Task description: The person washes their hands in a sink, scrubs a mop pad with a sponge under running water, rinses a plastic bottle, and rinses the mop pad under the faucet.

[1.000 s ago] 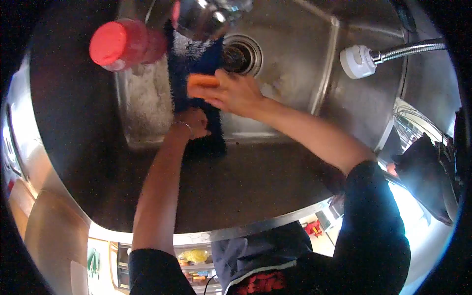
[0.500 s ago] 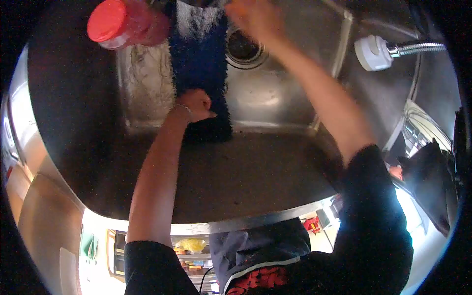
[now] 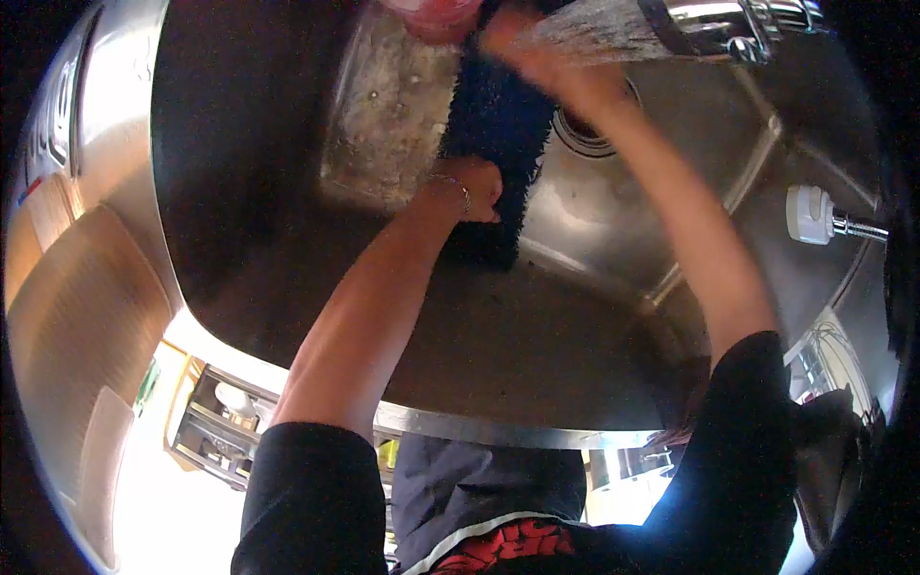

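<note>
A long dark blue mat (image 3: 503,120) with jagged, toothed edges lies across the sink basin. My left hand (image 3: 474,187) is curled into a fist on the mat's near part and appears to grip it; the fingertips are partly hidden. Near the mat's far end, my right hand (image 3: 537,53) is smeared by motion, so its fingers cannot be made out. A stream of water (image 3: 613,31) comes from the metal faucet (image 3: 719,17) at the top right, beside and partly over my right hand.
A pink-red container (image 3: 431,17) stands at the top edge, partly cut off. The drain (image 3: 586,139) lies right of the mat. A white fitting (image 3: 810,213) on a metal hose is at the right. The sink's front rim (image 3: 498,431) runs close to my body.
The view has shifted, so the sink contents sit further right and the container higher. The faucet and its stream have come into clearer view. My left hand stays on the mat.
</note>
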A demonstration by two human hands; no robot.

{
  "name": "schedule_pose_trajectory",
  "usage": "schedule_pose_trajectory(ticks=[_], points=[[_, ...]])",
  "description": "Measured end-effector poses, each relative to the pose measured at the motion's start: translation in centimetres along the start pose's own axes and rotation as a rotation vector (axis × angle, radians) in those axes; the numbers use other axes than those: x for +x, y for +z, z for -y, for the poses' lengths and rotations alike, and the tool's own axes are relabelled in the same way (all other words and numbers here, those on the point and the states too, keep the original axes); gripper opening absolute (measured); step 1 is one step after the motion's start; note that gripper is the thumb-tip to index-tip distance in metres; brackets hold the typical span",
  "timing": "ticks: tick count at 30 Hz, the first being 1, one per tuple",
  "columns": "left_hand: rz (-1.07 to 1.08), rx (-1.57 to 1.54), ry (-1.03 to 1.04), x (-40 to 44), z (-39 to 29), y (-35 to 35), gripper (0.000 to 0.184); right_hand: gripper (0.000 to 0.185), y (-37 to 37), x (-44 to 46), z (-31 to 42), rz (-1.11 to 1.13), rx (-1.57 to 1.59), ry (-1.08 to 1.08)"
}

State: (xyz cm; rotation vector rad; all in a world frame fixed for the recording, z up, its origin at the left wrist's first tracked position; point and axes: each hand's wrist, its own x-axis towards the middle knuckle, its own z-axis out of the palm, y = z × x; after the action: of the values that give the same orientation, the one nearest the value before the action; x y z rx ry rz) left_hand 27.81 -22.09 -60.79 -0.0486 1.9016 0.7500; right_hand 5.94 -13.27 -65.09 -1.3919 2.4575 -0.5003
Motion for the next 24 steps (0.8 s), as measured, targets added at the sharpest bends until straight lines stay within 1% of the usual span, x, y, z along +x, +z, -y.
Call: schedule_pose_trajectory(ticks=[1, 2, 3, 5, 7, 10, 11, 12, 13, 14, 15, 16, 17, 18, 20, 22, 23, 24], points=[[0.005, -0.012, 0.002, 0.0, -0.5, 0.3, 0.028, 0.05, -1.4, 1.6, -1.5, -0.045, -0.041, 0.094], [0.01, -0.006, -0.005, 0.1, -0.9, -0.1, 0.028, 0.05, -2.6, 0.2, 0.8, -0.049, -0.049, 0.092], [0.01, 0.003, -0.013, 0.6, -0.9, -1.1, 0.028, 0.047, -3.8, -1.7, 5.5, -0.024, -0.151, 0.178], [-0.017, 0.004, -0.011, 0.6, -1.2, -1.0, 0.028, 0.044, -5.3, -2.0, 7.8, 0.0, -0.26, 0.263], [-0.017, -0.006, 0.0, 0.5, -1.2, -0.7, 0.028, 0.033, -7.1, -1.0, 7.2, 0.123, 0.034, 0.106], [-0.052, -0.05, 0.036, 0.1, -1.1, -1.2, 0.03, 0.032, -0.9, 1.5, -4.1, -0.052, -0.004, -0.174], [0.007, -0.041, 0.011, 0.6, -0.8, -1.5, 0.028, 0.033, -3.1, 3.2, -2.8, -0.179, 0.196, -0.115], [0.073, -0.035, -0.016, 0.9, -0.5, -1.5, 0.028, 0.033, -4.3, 2.5, -0.6, -0.154, 0.111, -0.002], [0.065, -0.032, -0.012, 1.1, -0.4, -1.1, 0.028, 0.033, -5.1, 0.9, 2.7, -0.086, -0.053, 0.102], [0.005, 0.031, 0.008, 1.3, -0.4, -0.3, 0.027, 0.033, -5.5, -0.3, 5.3, -0.032, -0.144, 0.147], [-0.052, 0.092, 0.027, 1.1, -0.8, -0.5, 0.027, 0.034, -5.6, -1.1, 6.2, 0.015, -0.118, 0.076], [-0.051, 0.084, 0.033, 1.0, -0.8, -1.0, 0.027, 0.034, -5.4, -0.8, 5.9, 0.061, -0.063, -0.042], [-0.002, 0.057, 0.017, 0.6, -1.6, -1.2, 0.026, 0.035, -5.5, 0.2, 4.0, 0.077, -0.031, -0.131], [0.04, 0.032, -0.005, 0.2, -1.7, -1.9, 0.026, 0.035, -4.8, 1.5, 1.3, 0.058, -0.036, -0.156], [0.037, 0.017, 0.004, 0.5, -1.6, -1.8, 0.026, 0.036, -5.8, 4.0, -3.1, -0.076, -0.04, -0.03], [0.037, 0.008, 0.019, 1.5, -1.4, -1.0, 0.026, 0.037, -8.9, 4.4, -5.5, -0.202, 0.01, 0.137], [0.019, 0.014, 0.05, 1.9, -1.0, -0.5, 0.026, 0.038, -9.9, 4.0, -5.7, -0.22, 0.017, 0.18], [0.002, 0.015, 0.076, 2.2, -0.6, -0.2, 0.026, 0.039, -9.9, 3.8, -5.0, -0.194, 0.027, 0.17]])
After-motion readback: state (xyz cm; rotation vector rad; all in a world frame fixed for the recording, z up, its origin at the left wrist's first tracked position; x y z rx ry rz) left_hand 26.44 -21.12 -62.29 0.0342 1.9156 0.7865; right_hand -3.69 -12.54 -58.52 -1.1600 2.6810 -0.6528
